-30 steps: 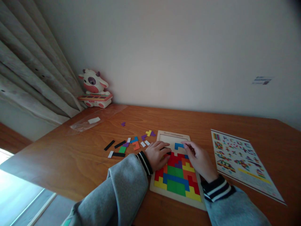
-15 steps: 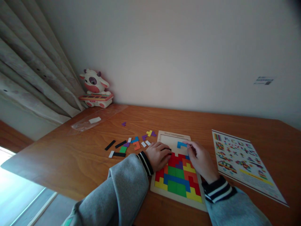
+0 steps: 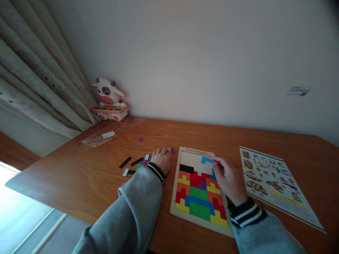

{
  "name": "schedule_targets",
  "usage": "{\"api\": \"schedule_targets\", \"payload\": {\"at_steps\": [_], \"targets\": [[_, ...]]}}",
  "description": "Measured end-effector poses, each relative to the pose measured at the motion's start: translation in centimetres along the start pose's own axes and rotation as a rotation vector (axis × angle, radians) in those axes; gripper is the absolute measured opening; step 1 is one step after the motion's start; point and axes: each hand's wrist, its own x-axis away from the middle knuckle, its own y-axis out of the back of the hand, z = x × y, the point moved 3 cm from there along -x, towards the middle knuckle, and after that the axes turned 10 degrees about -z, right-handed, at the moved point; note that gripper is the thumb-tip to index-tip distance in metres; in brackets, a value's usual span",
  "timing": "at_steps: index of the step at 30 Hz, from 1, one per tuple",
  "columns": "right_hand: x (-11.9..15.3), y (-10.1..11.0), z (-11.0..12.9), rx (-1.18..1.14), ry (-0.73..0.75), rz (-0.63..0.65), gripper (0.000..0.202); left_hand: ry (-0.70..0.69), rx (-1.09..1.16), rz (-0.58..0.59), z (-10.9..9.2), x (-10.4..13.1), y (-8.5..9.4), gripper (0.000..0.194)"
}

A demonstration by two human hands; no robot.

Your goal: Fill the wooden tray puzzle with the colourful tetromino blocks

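My right hand [image 3: 225, 176] pinches a blue L-shaped puzzle piece [image 3: 205, 160] by its right end, over the bare upper part of the wooden puzzle board [image 3: 173, 201]. Below it, colored pieces fill the lower part of the board, including a black piece [image 3: 186, 169] at the left of their top row. My left hand [image 3: 161, 160] lies palm down on the table over the loose pieces, fingers forward and slightly apart; what is under them is hidden. A purple piece [image 3: 173, 151] and part of a yellow one show just beyond its fingertips.
Left of my left hand lie several loose pieces, among them a black strip [image 3: 125, 162] and a green piece [image 3: 139, 167]. A printed pattern sheet [image 3: 278, 183] lies at right. Farther back are a clear plastic bag [image 3: 92, 141] and a cow toy with keyboard [image 3: 109, 100].
My left hand has moved left off the board onto the loose pieces, uncovering the black piece and the board's left side. My right hand stays nearly still with the blue piece.
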Motion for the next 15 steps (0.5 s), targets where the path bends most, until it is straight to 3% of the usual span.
{"api": "schedule_targets", "payload": {"at_steps": [5,15], "targets": [[-0.2,0.2,-1.0,-0.086,-0.132,-0.049,0.033,0.007,-0.025,0.005,-0.3,-0.1,0.1,0.025],[-0.1,0.0,-1.7,-0.216,-0.252,-0.068,0.036,-0.064,0.158,-0.025,0.5,-0.4,-0.8,0.031]]}}
